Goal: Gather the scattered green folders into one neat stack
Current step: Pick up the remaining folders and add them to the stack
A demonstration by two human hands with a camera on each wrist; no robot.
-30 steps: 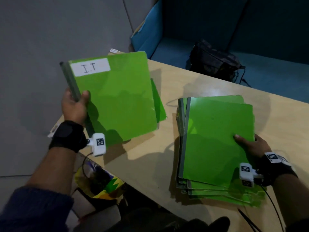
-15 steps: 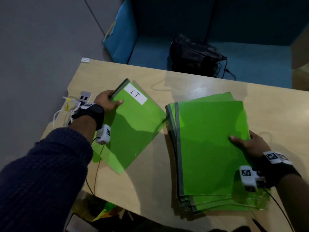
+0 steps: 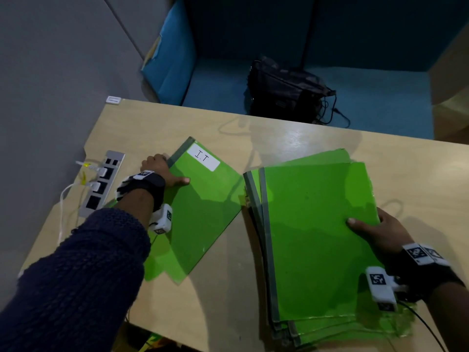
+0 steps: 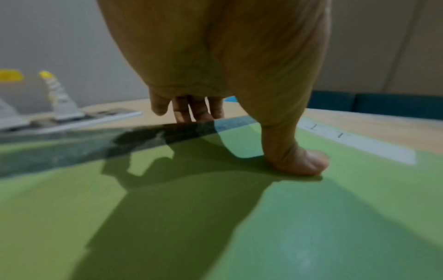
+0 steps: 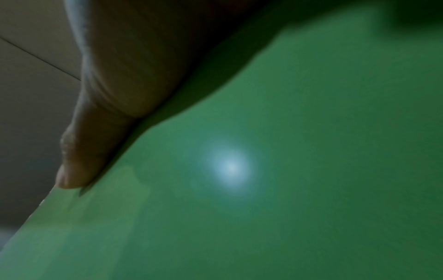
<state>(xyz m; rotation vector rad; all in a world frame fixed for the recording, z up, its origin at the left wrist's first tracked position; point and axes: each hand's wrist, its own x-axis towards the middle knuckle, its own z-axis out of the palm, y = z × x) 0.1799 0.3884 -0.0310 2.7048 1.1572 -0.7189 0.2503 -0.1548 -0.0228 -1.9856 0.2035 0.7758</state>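
A green folder (image 3: 203, 212) with a white "I.T" label (image 3: 203, 158) lies at an angle on the left part of the wooden table (image 3: 291, 138). My left hand (image 3: 170, 171) grips its dark spine, thumb (image 4: 299, 163) on the cover and fingers (image 4: 191, 111) over the far edge. Another green sheet (image 3: 152, 270) shows from under it. To the right sits an uneven stack of green folders (image 3: 312, 237). My right hand (image 3: 368, 227) holds the stack's right edge, thumb (image 5: 79, 170) on the top cover (image 5: 287, 189); its fingers are hidden below.
A grey power strip (image 3: 101, 184) with white plugs and cables sits at the table's left edge, just beyond my left hand. A black bag (image 3: 284, 92) rests on the blue seat behind the table. A black cable (image 3: 429, 329) trails off at the lower right.
My left hand brought the "I.T" folder down from the air onto the table left of the stack and turned it at an angle. My right hand stayed on the stack.
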